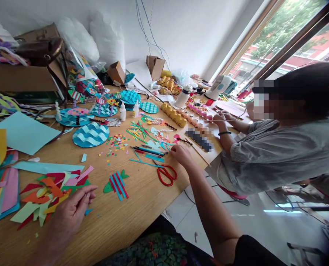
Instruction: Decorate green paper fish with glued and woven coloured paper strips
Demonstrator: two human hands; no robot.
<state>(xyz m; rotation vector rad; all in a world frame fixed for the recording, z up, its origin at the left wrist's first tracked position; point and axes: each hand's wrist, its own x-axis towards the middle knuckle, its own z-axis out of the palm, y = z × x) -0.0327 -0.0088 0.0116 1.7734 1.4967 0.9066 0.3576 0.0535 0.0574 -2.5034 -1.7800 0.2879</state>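
Observation:
My left hand (75, 207) hovers at the table's front left, beside a heap of coloured paper scraps (52, 188). Its thumb and fingers are pressed together; anything between them is hidden. A green paper fish (108, 187) with red and blue strips (119, 186) across it lies to its right. Reaching over the table's right side, my right hand (181, 155) has its fingers curled down at the ends of several pens (149, 150). What those fingers grip, if anything, I cannot make out. Just below them lie red-handled scissors (167, 175).
Blue paper discs (91, 134), glue bottles (122, 111), confetti (117, 142) and green strips (140, 130) cover the middle. Coloured sheets (10, 184) are stacked at left. On the right a person in a grey top (277, 155) works beside egg-carton strips (174, 115) and a white bottle (183, 96).

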